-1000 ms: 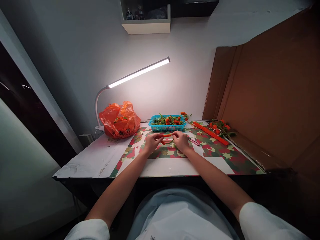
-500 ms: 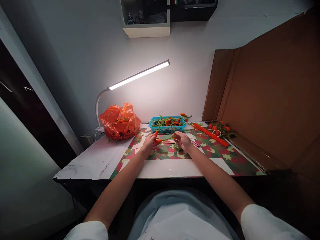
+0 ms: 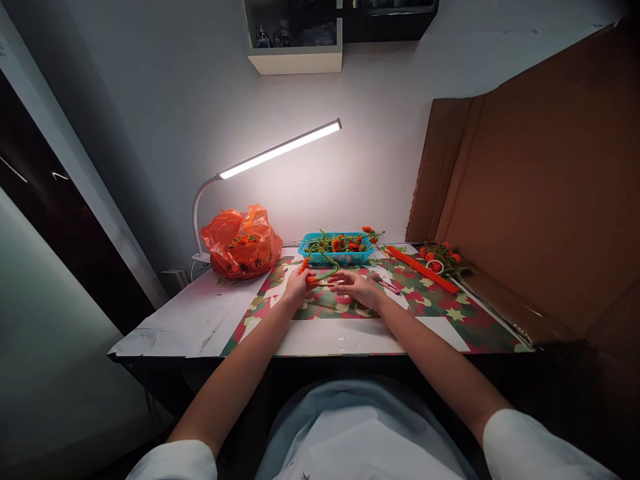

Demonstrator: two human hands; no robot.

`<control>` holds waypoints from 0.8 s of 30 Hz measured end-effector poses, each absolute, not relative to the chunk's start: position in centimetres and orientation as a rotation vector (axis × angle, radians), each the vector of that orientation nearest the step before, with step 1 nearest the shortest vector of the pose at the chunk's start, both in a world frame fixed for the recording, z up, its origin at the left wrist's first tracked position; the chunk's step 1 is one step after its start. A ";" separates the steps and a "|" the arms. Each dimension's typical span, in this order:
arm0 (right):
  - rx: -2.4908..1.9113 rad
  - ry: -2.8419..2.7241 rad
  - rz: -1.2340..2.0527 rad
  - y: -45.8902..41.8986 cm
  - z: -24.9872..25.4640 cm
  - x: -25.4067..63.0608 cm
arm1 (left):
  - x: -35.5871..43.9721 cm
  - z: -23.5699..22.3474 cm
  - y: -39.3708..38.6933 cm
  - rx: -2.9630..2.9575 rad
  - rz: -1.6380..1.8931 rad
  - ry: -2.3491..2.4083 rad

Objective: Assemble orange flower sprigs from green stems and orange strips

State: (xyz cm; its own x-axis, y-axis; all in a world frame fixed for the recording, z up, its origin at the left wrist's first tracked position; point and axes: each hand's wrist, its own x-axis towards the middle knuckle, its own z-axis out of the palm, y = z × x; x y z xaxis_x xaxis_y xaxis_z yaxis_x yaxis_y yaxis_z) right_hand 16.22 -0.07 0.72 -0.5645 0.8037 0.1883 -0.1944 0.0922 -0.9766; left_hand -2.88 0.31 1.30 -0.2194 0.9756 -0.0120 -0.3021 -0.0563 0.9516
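Observation:
My left hand [image 3: 297, 287] is closed around the lower orange parts of a thin piece with orange ends and green stems [image 3: 329, 273]. One orange tip [image 3: 303, 266] pokes up above its fingers. The green part bends in a curve to the right. My right hand [image 3: 359, 289] reaches in from the right with bent fingers, its fingertips at the curved green stem and seeming to pinch it. Exactly what lies between those fingertips is too small to make out. A pair of pink-handled scissors [image 3: 386, 285] lies just right of my right hand.
A blue basket [image 3: 336, 259] of orange flowers with green stems stands behind my hands. Left of it sits an orange plastic bag [image 3: 241, 257] under a lit lamp [image 3: 283, 149]. A red-orange strip [image 3: 421, 269] and more orange flowers [image 3: 440, 255] lie right, beside a cardboard panel [image 3: 540, 193].
My right hand has moved left and closer to my left hand. The green stem has gone from fairly straight to a bent curve. A green tape roll seen earlier is now hidden.

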 end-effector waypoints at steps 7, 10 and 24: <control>-0.683 -1.429 1.259 -0.2 0.9 15.5 | -2.2 0.7 -0.5 1.343 1.401 1.258; -0.699 -1.377 1.223 -0.2 1.1 15.4 | -1.9 0.4 -0.7 1.568 1.393 1.285; -0.562 -1.104 1.684 -0.1 1.6 16.0 | -2.6 0.2 -0.1 1.843 1.344 1.633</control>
State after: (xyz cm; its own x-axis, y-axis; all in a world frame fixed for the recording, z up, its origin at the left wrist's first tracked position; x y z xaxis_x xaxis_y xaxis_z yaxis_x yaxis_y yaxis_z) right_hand 16.00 -0.11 1.58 -0.3883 0.9117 0.1345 -0.4865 -0.0789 -0.8701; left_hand -2.63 -0.07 0.22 -0.1051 0.9014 0.4201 0.5854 -0.2854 0.7588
